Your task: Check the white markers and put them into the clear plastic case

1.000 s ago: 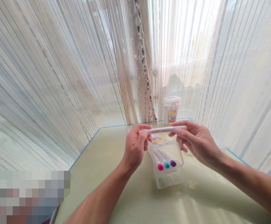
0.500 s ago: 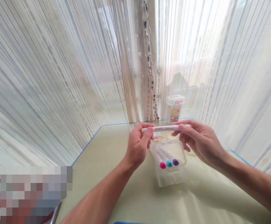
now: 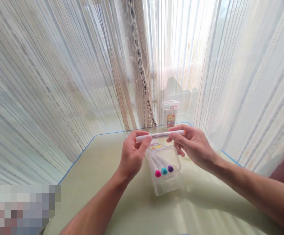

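Observation:
A white marker (image 3: 160, 134) with orange ends is held level between my two hands, above the table. My left hand (image 3: 134, 153) pinches its left end between thumb and fingers. At the other end, my right hand (image 3: 192, 142) grips the marker near the orange tip. Below them lies an open clear plastic case (image 3: 167, 187). Three markers rest in it, with a pink cap (image 3: 157, 173), a teal cap (image 3: 164, 171) and a purple cap (image 3: 170, 168). A yellow label (image 3: 156, 146) shows on the case behind my left fingers.
A second clear marker case (image 3: 170, 114) stands upright at the back of the pale green table (image 3: 88, 169), which has a blue edge. Sheer striped curtains (image 3: 70, 81) hang behind, with a beaded string (image 3: 142, 76) in front. A pixelated patch covers the lower left.
The view has swung to the right, so everything sits further left in the picture. Both hands keep hold of the marker, which now tilts slightly up toward its right end.

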Demonstrator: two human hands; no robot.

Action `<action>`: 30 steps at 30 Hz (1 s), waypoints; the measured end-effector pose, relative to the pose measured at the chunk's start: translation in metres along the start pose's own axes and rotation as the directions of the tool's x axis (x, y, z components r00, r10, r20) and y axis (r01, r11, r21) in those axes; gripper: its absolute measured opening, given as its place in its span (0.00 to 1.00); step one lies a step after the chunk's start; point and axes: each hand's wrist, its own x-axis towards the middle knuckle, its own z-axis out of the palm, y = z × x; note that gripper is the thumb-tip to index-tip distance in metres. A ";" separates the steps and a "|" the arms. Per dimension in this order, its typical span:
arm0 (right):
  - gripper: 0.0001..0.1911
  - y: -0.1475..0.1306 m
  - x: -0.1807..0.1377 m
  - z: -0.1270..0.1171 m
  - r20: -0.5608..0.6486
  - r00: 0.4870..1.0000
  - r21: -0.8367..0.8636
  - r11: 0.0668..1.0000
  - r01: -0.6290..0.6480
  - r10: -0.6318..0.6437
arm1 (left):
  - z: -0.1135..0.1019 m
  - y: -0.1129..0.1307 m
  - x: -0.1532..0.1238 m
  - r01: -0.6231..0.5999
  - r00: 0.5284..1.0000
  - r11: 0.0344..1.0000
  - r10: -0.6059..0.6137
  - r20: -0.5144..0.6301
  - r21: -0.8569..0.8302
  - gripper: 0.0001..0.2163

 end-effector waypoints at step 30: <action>0.10 -0.001 -0.002 -0.004 0.000 1.000 0.023 1.000 -0.014 0.014 | 0.002 0.001 -0.001 0.063 0.998 0.995 -0.062 0.008 -0.074 0.14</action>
